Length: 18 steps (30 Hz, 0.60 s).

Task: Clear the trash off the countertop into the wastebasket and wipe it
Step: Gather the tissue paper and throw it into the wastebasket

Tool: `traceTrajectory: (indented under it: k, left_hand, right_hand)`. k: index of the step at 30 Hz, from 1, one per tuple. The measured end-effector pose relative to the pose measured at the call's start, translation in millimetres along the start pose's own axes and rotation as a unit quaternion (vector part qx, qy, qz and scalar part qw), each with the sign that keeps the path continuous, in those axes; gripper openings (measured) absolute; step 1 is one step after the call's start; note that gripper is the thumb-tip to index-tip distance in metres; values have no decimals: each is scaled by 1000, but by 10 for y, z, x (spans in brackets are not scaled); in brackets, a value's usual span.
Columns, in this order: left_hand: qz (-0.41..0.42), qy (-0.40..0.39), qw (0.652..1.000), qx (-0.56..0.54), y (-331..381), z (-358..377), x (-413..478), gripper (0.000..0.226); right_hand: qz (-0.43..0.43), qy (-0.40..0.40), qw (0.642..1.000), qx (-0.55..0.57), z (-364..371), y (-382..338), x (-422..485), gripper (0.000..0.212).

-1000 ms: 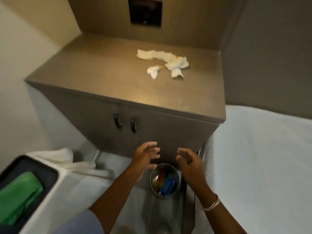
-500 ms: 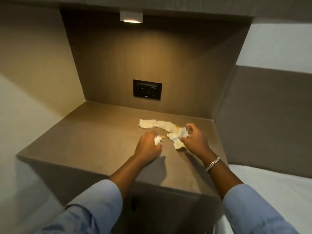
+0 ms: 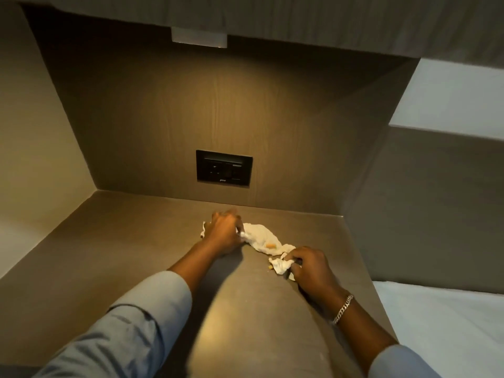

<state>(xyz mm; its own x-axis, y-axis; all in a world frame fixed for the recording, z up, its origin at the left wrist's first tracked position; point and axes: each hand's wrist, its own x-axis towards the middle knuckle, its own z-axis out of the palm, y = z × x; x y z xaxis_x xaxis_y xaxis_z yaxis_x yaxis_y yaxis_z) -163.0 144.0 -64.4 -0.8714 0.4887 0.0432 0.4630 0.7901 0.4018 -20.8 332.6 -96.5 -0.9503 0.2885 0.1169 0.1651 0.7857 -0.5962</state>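
Crumpled white tissue paper (image 3: 260, 238) lies on the brown countertop (image 3: 117, 255) near the back wall, with a small orange scrap (image 3: 270, 245) on it. My left hand (image 3: 224, 233) covers and grips the tissue's far left end. My right hand (image 3: 311, 266) is closed on a smaller crumpled white piece (image 3: 281, 266) at the right end. Another tiny orange crumb (image 3: 270, 267) sits on the counter beside that piece. The wastebasket is out of view.
A black socket panel (image 3: 223, 168) is set in the back wall above the counter. An under-cabinet lamp (image 3: 199, 37) hangs overhead. Side walls close the niche left and right. A white bed surface (image 3: 447, 323) lies to the right of the counter.
Both hands rose from above the wastebasket on the floor to the countertop. My left hand moved further back onto the tissue's left end and my right closed on the right piece.
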Motion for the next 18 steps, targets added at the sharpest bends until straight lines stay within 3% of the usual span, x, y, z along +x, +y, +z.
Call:
traceTrajectory:
  k: [4,7,9,13,15,18]
  left_hand:
    - [8,-9,999,-45,50,199,112,14]
    - [-7,67,985,-156,132,182,70,16]
    - [-2,147,968,-204,269,50,-2,14]
    - [58,242,955,-163,586,-201,-200,14]
    - [16,233,957,-172,699,-269,-362,14]
    - [-10,239,963,-126,854,-231,-713,19]
  right_hand:
    - [44,39,995,80,-24,33,-9,29]
    - [52,89,986,132,-181,27,88,25]
    - [0,132,985,112,-377,-21,165,22]
    - [-46,145,983,105,-758,-88,132,17]
    - [-36,112,987,113,-871,-88,28,17]
    - [-147,128,981,14,-964,-51,-260,21]
